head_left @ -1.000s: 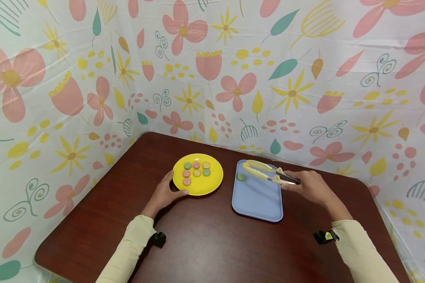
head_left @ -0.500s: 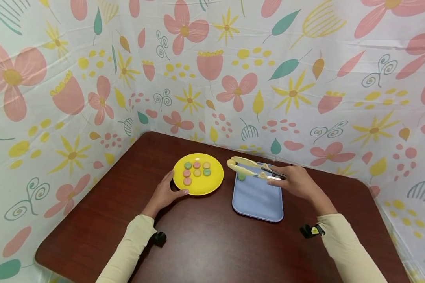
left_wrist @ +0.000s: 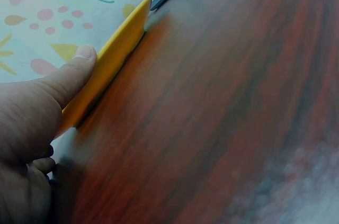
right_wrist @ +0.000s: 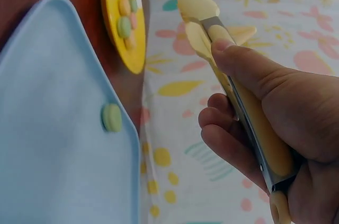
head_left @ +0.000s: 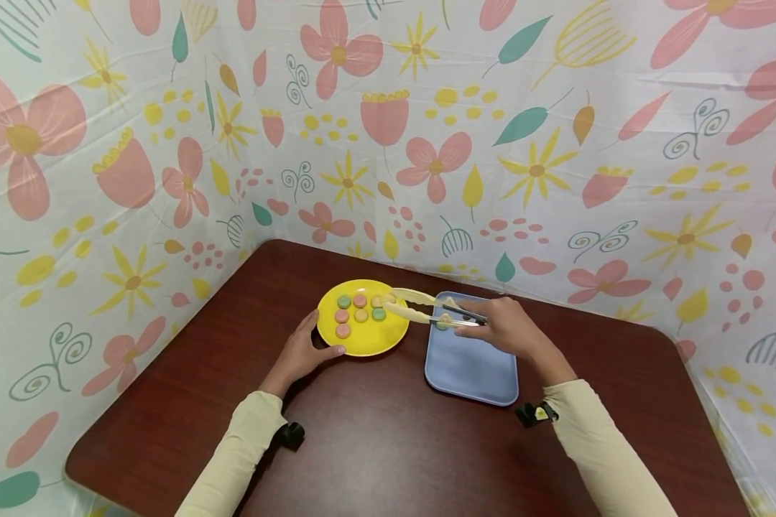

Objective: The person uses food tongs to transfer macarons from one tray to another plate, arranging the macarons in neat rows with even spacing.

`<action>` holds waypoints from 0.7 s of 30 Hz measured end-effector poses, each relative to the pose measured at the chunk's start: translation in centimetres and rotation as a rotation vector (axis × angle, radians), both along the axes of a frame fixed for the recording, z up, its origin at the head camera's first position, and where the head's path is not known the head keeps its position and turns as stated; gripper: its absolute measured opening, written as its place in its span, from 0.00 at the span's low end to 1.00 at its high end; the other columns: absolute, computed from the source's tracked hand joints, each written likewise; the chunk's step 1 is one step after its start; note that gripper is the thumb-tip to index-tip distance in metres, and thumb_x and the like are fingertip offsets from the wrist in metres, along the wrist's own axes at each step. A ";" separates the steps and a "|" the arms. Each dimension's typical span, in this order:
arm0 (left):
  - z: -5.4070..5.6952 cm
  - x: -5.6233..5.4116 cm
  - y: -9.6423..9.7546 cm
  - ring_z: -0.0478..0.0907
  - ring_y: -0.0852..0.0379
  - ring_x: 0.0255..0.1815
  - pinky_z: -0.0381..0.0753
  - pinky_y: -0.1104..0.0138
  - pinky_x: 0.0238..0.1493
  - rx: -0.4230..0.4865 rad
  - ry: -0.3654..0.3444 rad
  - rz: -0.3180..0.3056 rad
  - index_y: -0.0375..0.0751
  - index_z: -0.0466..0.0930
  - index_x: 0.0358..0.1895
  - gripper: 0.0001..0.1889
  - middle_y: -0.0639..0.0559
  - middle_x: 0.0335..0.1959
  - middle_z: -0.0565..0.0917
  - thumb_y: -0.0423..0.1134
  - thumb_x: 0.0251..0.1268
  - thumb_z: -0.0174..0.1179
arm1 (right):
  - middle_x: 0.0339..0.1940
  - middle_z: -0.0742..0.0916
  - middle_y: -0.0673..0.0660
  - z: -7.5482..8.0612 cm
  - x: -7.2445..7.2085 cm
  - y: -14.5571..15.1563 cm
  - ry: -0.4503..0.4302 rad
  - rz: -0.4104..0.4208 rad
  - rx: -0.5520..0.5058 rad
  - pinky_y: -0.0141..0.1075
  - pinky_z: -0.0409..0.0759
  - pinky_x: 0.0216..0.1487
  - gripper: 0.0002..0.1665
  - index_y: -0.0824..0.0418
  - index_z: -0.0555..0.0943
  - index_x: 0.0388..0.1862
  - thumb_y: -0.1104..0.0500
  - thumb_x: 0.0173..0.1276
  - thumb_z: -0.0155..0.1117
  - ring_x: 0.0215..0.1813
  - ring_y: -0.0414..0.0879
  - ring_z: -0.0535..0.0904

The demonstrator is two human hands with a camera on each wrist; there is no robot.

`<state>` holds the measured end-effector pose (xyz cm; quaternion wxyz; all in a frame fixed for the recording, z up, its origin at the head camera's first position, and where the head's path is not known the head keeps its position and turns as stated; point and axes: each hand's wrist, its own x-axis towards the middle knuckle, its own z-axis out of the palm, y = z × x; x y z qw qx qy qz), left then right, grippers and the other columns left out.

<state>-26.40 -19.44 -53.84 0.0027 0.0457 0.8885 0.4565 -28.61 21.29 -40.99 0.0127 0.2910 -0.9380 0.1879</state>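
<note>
My right hand [head_left: 506, 327] grips a pair of tongs [right_wrist: 254, 123] with cream-coloured tips, thumb on one arm and fingers curled round the other. In the head view the tips reach over the right rim of a yellow plate [head_left: 365, 342]; I cannot tell whether they pinch a macaron. Several pink, green and yellow macarons [head_left: 343, 331] lie on the plate. The left hand [head_left: 300, 355] holds the plate's near left rim, its thumb [left_wrist: 79, 70] on the edge. One green macaron [right_wrist: 112, 117] sits on a blue tray [head_left: 472, 370], below the tongs.
Plate and tray stand side by side on a dark brown wooden table [head_left: 362, 445], with a narrow gap between them. A flower-printed cloth [head_left: 427, 93] hangs behind the table and along its left side.
The right hand and the tongs have moved left, from above the tray until the tips overlap the plate's right rim. The left hand and plate have stayed in place.
</note>
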 end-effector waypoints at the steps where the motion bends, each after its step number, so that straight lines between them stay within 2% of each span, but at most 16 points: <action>1: 0.0 0.0 0.0 0.53 0.41 0.82 0.58 0.44 0.77 -0.001 0.000 0.000 0.41 0.47 0.84 0.61 0.41 0.83 0.53 0.60 0.54 0.76 | 0.21 0.83 0.48 -0.2 0.0 -0.3 0.001 0.009 -0.006 0.35 0.67 0.28 0.36 0.58 0.81 0.68 0.44 0.65 0.75 0.21 0.39 0.65; 2: 0.1 0.0 0.0 0.52 0.41 0.82 0.58 0.44 0.77 -0.003 0.001 -0.003 0.40 0.47 0.84 0.61 0.41 0.83 0.53 0.60 0.55 0.76 | 0.18 0.80 0.47 -0.4 -0.1 -0.6 0.006 0.016 -0.001 0.35 0.67 0.27 0.36 0.58 0.81 0.68 0.44 0.64 0.75 0.21 0.39 0.65; 3: 0.1 0.0 0.0 0.52 0.41 0.82 0.58 0.43 0.77 -0.002 0.001 -0.006 0.40 0.46 0.84 0.61 0.41 0.83 0.53 0.60 0.55 0.75 | 0.20 0.82 0.46 -0.7 -0.1 -0.9 0.013 0.024 0.000 0.34 0.68 0.27 0.36 0.58 0.81 0.67 0.44 0.64 0.75 0.22 0.39 0.66; 7: 0.1 0.0 0.0 0.52 0.40 0.82 0.58 0.43 0.77 -0.007 -0.003 -0.004 0.39 0.46 0.84 0.61 0.40 0.83 0.53 0.60 0.56 0.75 | 0.34 0.91 0.52 -1.6 -0.2 -2.1 0.029 0.057 0.000 0.34 0.72 0.29 0.34 0.57 0.83 0.66 0.45 0.63 0.76 0.28 0.39 0.75; 10: 0.0 0.0 0.0 0.52 0.40 0.82 0.58 0.43 0.77 -0.014 -0.006 -0.003 0.39 0.46 0.84 0.61 0.40 0.83 0.52 0.60 0.56 0.75 | 0.44 0.92 0.55 -2.3 -0.2 -2.8 0.010 0.075 -0.003 0.34 0.74 0.31 0.33 0.57 0.83 0.65 0.46 0.64 0.76 0.30 0.39 0.78; 17: 0.0 -0.1 0.0 0.51 0.41 0.82 0.57 0.44 0.78 -0.007 -0.006 -0.009 0.40 0.45 0.84 0.62 0.41 0.83 0.52 0.61 0.55 0.75 | 0.40 0.91 0.55 -3.6 -0.5 -3.8 -0.036 0.072 -0.001 0.33 0.71 0.28 0.32 0.58 0.84 0.64 0.45 0.65 0.75 0.25 0.37 0.72; 21: 0.0 -0.1 0.0 0.51 0.41 0.82 0.57 0.44 0.77 -0.004 -0.004 -0.010 0.40 0.45 0.84 0.62 0.41 0.83 0.52 0.61 0.55 0.75 | 0.32 0.90 0.50 -3.9 -0.6 -3.8 -0.057 0.067 -0.007 0.33 0.70 0.26 0.32 0.58 0.83 0.65 0.47 0.65 0.75 0.23 0.37 0.71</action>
